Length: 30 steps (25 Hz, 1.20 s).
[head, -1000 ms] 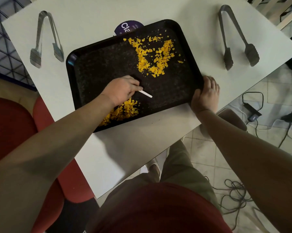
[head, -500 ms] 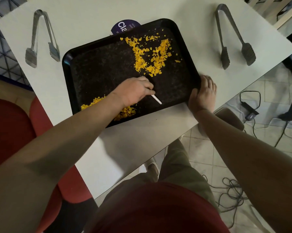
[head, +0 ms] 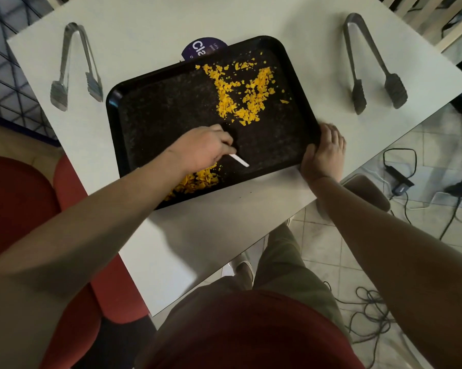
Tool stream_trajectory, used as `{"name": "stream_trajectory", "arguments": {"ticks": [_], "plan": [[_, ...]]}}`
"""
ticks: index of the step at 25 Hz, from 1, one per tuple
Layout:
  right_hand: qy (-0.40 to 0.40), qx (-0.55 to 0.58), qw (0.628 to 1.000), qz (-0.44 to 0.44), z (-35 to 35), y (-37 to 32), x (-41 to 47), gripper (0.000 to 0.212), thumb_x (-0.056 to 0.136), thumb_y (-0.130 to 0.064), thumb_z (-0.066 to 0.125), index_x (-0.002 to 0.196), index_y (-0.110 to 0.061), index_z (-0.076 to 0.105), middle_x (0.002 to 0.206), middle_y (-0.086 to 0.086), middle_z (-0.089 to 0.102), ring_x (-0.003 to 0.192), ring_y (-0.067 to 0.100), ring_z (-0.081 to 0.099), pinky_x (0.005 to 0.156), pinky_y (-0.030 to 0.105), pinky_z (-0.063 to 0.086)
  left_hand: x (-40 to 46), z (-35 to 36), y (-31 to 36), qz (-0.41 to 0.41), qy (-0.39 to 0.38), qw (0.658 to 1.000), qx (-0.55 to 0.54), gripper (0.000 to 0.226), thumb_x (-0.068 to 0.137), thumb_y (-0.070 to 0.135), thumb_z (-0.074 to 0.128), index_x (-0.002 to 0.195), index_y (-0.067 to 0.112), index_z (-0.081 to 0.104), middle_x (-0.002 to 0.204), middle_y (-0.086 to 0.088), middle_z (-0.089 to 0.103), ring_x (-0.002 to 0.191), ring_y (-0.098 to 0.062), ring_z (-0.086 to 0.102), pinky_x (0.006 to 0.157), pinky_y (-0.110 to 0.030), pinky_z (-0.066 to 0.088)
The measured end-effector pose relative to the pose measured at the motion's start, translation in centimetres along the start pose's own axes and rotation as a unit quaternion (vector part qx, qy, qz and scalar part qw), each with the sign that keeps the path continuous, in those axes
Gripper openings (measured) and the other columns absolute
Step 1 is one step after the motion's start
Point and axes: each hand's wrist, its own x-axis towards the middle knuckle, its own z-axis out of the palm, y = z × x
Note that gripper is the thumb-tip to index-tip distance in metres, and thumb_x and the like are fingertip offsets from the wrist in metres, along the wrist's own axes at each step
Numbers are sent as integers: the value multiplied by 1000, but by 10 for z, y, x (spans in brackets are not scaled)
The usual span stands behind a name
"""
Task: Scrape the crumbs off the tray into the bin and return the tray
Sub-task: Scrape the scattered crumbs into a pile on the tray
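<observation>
black tray [head: 155, 123] sits flat and skewed on the white tabletop [head: 211, 235], its near edge close to the tabletop's front edge. left hand [head: 201, 150] is over the tray's near-middle, fingers curled round a thin white scraper [head: 240, 160]; the white end pokes out to the right of the hand and points down at the tray floor, contact not clear. right hand [head: 324, 153] is at the tray's right near corner, thumb on the rim, fingers fairly straight and lying on the tabletop just beside the rim, bracing the tray rather than wrapping it. two lots of yellow crumbs: main scatter [head: 245, 94] in the far-right part of the tray, in a rough v shape with loose flecks round it; smaller heap [head: 197, 179] against the near rim, partly hidden under the left forearm. rest of the tray floor is dark with fine specks. a round purple sticker or coaster [head: 200, 47] with white lettering shows from under the tray's far edge. metal tongs [head: 74, 67] lie on the tabletop well left of the tray, a second pair of tongs [head: 371, 65] well to the right, both with jaws apart, tips toward the person. red chair [head: 19, 198] at left beside the tabletop, cables and a power adapter [head: 400, 179] on the tiled floor at right.
</observation>
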Motion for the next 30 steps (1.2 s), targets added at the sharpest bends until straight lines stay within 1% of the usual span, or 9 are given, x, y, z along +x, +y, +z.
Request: {"name": "stream_trajectory", "arguments": {"ticks": [5,8,10,13,16,19,23,27,30], "plan": [[-3,2,1000,1,0,0,0,59,82,-19,34,138,-4,41,144,16,41,138,30,30,118,39,15,8,-10,19,-16,-101,994,26,35,93,10,46,126,18,57,122,-3,56,111,-23,49,90,-40,46],[1,-2,1000,-1,1,1,0,58,82,-19,35,138,-4,41,143,15,42,137,30,30,118,39,15,-8,-19,6,-96,-163,982,5,25,90,9,51,106,18,68,103,-3,66,96,-24,61,79,-35,50],[6,-7,1000,-9,1,2,1,59,81,-18,35,137,-3,43,141,17,44,136,31,32,117,39,16,-14,-26,4,-164,-190,966,-58,29,88,7,53,106,21,69,98,-1,68,86,-21,64,73,-32,51],[11,-11,1000,-14,3,4,2,58,79,-18,35,135,-2,44,139,17,46,135,31,34,117,39,16,-7,-27,14,-225,-136,942,-209,25,89,12,52,106,20,69,91,0,66,73,-15,62,67,-28,51],[9,-9,1000,-15,4,4,1,58,79,-18,36,135,-3,44,139,17,46,135,31,34,117,39,17,4,-15,34,-268,-92,922,-263,22,89,14,53,101,13,71,99,-6,68,88,-20,64,80,-29,51],[9,-9,1000,-11,4,4,2,58,79,-17,36,136,-4,44,140,16,45,135,30,33,117,38,16,6,-6,39,-322,-90,904,-265,24,85,16,57,101,6,71,101,-11,69,92,-23,64,82,-28,49],[9,-7,1000,-11,3,3,2,57,80,-16,37,135,-3,44,140,16,45,136,29,33,117,39,17,-5,-14,30,-418,-140,881,-169,44,83,25,60,112,-8,58,105,-18,63,90,-29,62,68,-29,44],[8,1,1000,-8,0,2,1,59,78,-17,35,135,-3,44,140,16,45,135,30,33,117,39,18,3,-17,45,-393,-52,870,-294,29,83,23,62,96,-2,69,84,-13,63,78,-23,61,67,-29,45],[13,6,1000,-9,1,1,1,59,78,-17,36,135,-4,44,140,16,45,134,30,34,116,40,19,7,-14,54,-405,-45,871,-276,31,83,22,64,102,-1,68,90,-13,66,88,-26,64,71,-29,48]]}}
